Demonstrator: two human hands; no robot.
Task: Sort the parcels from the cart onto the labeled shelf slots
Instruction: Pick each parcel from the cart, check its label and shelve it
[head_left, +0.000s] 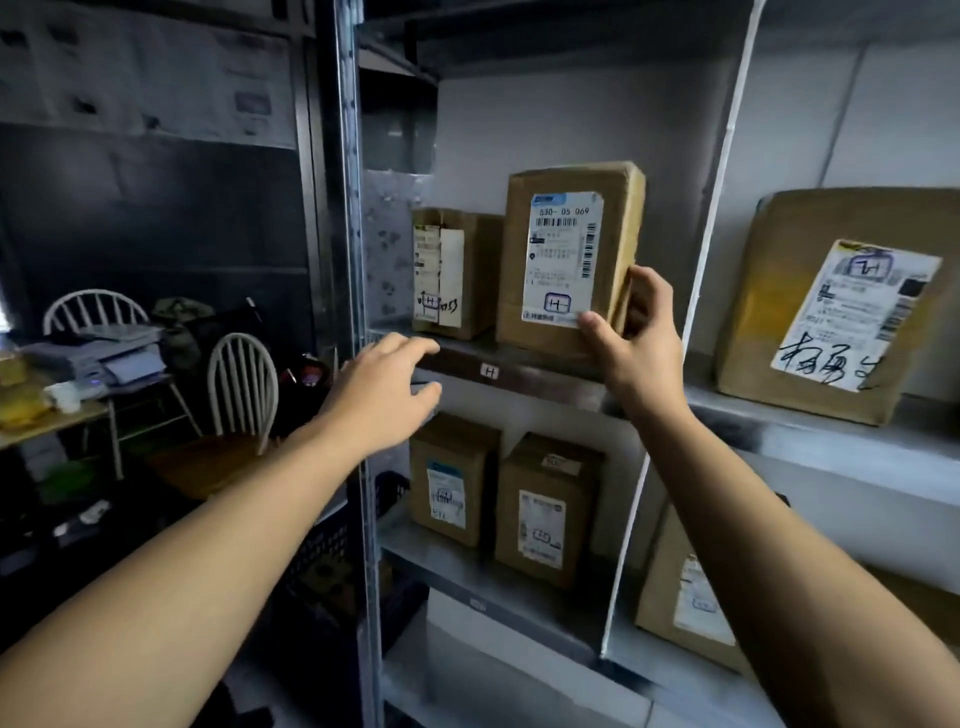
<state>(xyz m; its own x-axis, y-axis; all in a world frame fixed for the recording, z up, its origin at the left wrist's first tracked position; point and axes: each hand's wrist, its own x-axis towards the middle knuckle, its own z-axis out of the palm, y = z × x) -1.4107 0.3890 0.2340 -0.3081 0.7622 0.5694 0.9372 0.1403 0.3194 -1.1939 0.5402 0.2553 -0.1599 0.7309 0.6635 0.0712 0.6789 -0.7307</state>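
The right grip (631, 332) pinches the lower right corner of an upright brown parcel (566, 260), thumb on its front label and fingers curled round the side. The left grip (382, 395) is spread and holds nothing, hovering at the front edge of the shelf (550, 376); I cannot tell whether it touches.

The parcel stands on this shelf just beside a smaller parcel (452, 273), above the slot tag (488, 371) marked H (its own label carries an H too, so the match looks right). This placement seems all but finished, with only the release left.

A large parcel (831, 306) sits in the next bay, and three more boxes (545, 512) are on the lower shelf, so a good share looks sorted. The cart is not clearly in view, so how many parcels remain cannot be judged.
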